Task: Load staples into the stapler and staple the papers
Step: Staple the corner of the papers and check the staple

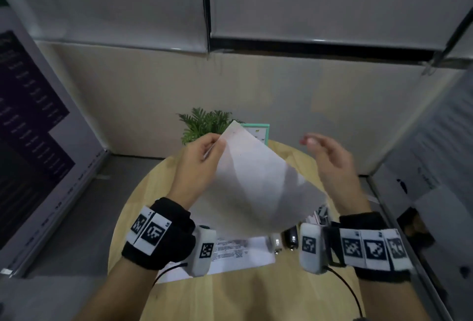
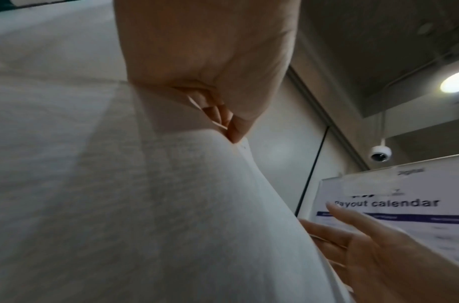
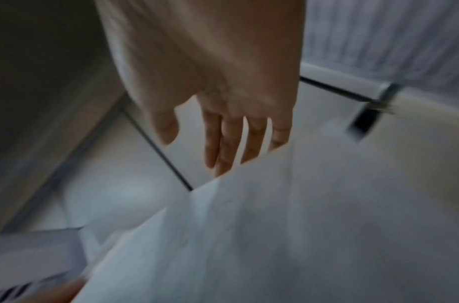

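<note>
Papers (image 1: 256, 182) sit mid-frame, held up off the round table (image 1: 256, 295), long axis slanting from upper left to lower right. Left hand (image 1: 197, 159) pinches the top corner. Right hand (image 1: 332, 159) hovers beside them, fingers loose, holding nothing.

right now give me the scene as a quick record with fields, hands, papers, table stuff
left hand: pinches the top corner of the lifted white paper sheets
right hand: open, fingers relaxed, beside the sheets, holding nothing
printed white page: lies flat on the round light wooden table
small dark and white objects: on the table under the sheets, too blurred to identify
background: green potted plant, teal-framed card
</note>
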Action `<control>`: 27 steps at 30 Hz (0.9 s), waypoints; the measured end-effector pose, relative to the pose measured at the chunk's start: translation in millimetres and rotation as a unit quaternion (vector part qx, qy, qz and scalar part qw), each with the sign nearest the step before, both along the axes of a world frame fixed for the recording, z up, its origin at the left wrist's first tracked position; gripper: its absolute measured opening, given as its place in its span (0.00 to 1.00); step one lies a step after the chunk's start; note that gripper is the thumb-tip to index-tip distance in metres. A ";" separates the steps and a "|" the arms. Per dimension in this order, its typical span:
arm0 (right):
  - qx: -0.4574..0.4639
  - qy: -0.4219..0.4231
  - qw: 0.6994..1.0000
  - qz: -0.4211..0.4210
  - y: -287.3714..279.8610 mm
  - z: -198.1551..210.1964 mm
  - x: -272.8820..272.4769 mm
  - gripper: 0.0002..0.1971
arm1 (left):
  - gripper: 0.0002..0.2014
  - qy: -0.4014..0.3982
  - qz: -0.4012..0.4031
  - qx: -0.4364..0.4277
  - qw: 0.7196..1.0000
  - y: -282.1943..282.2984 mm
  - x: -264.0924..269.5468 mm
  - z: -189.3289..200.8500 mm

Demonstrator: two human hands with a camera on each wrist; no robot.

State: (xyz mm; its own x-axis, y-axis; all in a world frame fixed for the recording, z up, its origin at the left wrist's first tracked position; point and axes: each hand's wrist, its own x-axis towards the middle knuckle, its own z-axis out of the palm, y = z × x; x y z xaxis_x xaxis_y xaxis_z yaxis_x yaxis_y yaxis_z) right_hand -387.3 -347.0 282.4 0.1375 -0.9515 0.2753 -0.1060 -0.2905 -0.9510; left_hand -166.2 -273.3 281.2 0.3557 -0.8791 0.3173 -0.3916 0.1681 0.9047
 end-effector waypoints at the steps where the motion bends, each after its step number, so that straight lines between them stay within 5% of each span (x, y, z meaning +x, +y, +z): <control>1: -0.011 0.036 0.999 0.038 7.3 6.4 6.4 0.06 | 0.08 -0.006 -0.015 -0.003 1.000 -0.5 -3.6 8.2; 4: -0.040 0.072 0.992 0.091 26.9 22.8 22.1 0.06 | 0.08 -0.030 -0.053 -0.014 0.998 1.5 -17.6 31.1; 15: -0.072 -0.085 0.989 0.095 73.9 95.7 -0.4 0.07 | 0.12 0.001 -0.100 -0.130 0.986 37.0 -43.9 109.0; 27: -0.100 -0.136 0.978 0.122 90.2 115.3 -1.1 0.05 | 0.16 -0.018 -0.097 -0.203 0.974 50.2 -46.3 127.6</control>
